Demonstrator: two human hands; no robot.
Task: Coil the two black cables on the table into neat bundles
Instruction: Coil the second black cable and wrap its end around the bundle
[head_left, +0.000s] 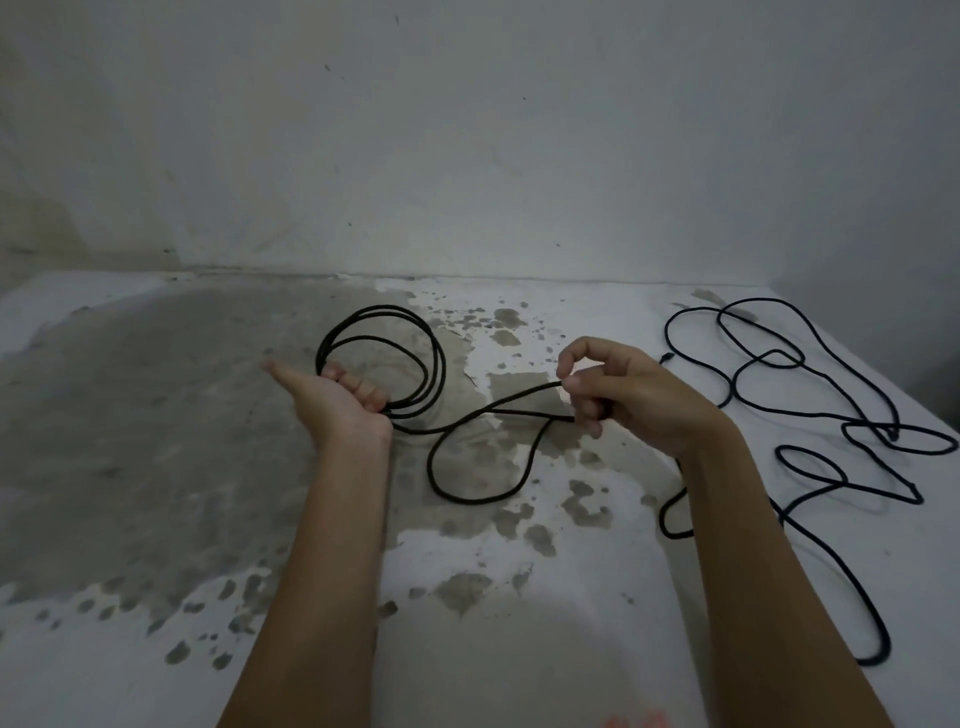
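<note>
White paint, worn to grey in patches, covers the table (156, 467). Along its right edge our second black cable (891, 431) sprawls in loose loops, untouched. Toward the back middle, the first cable (439, 364) forms a few rings gripped by our left hand (337, 400), fingers curled, thumb stretched out. Our right hand (623, 395) pinches its slack strand between thumb and forefinger.

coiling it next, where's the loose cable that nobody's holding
In the head view, the loose cable lies uncoiled on the table's right side, just right of the right hand, which pinches the other cable.
</note>
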